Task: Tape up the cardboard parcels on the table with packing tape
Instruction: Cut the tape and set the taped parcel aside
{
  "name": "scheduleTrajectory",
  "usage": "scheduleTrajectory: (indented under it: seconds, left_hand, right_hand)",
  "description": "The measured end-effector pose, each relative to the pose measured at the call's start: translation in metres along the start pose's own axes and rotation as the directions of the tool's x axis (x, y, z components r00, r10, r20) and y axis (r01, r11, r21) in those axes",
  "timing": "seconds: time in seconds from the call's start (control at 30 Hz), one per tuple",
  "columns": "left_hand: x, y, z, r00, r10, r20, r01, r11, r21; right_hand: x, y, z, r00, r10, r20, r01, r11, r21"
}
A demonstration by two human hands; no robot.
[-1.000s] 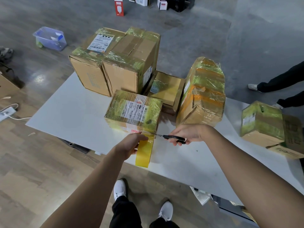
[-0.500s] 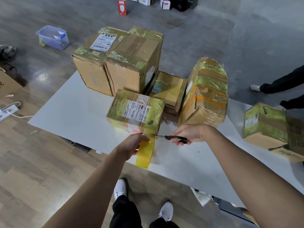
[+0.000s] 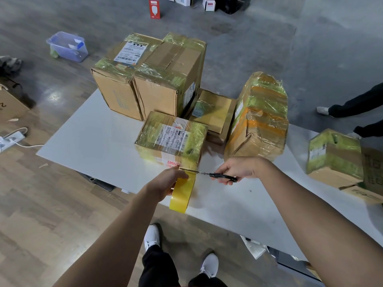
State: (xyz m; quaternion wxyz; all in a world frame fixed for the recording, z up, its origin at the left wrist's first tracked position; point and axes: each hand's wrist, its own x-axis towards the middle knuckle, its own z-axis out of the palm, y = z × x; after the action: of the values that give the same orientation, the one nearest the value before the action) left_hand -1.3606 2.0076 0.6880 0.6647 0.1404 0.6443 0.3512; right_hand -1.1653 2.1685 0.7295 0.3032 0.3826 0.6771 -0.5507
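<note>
At the near edge of the white table, the left hand grips the yellow tape roll, fingers curled over its upper rim. The roll stands on edge and overhangs the table edge. A short strip of tape runs from the roll up to the near face of the small labelled parcel, which sits just beyond the hand and is wrapped in yellowish tape with a white shipping label on top.

The right hand holds black-handled scissors, fingers curled round the handles. The blades point left, with their tips at the tape strip between roll and parcel, just beside the left thumb. The blades look nearly together; cannot tell if they are fully closed.

Behind the small parcel two tall cardboard boxes stand side by side and touching, a left box with a label on top and a right box. A flat box lies to the right of them. A bulky parcel with heavy tape wrap and orange bands stands right of that. Two more parcels sit well apart at the table's far right.

On the floor are a blue plastic bin, a red-white carton and a power strip. Another person's legs show at the right. The wearer's white shoes are below the table edge.
</note>
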Motion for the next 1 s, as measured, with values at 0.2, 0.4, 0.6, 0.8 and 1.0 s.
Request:
scheduleTrajectory:
  seconds: [0.2, 0.4, 0.6, 0.8, 1.0]
  left_hand:
    - [0.004, -0.004, 0.003, 1.0, 0.004, -0.002, -0.004, 1.0, 0.007]
    - [0.005, -0.006, 0.029, 0.995, 0.051, 0.084, -0.053, 0.998, 0.023]
    - [0.019, -0.019, 0.093, 0.984, 0.084, 0.155, -0.077, 0.996, -0.052]
    - [0.027, -0.03, 0.158, 0.988, 0.054, 0.146, -0.047, 0.998, -0.052]
    - [0.038, -0.037, 0.192, 0.996, 0.025, -0.082, -0.009, 0.982, 0.19]
  right_hand:
    - [-0.006, 0.01, 0.008, 1.0, 0.001, 0.009, -0.002, 0.996, 0.084]
    - [-0.031, 0.05, 0.016, 0.996, 0.044, -0.077, -0.028, 0.979, 0.202]
    - [-0.066, 0.115, 0.044, 0.931, 0.164, -0.327, -0.097, 0.973, 0.211]
    - [-0.091, 0.177, 0.073, 0.786, 0.196, -0.586, -0.203, 0.978, 0.054]
    - [-0.085, 0.198, 0.095, 0.686, 0.228, -0.691, -0.419, 0.9, -0.12]
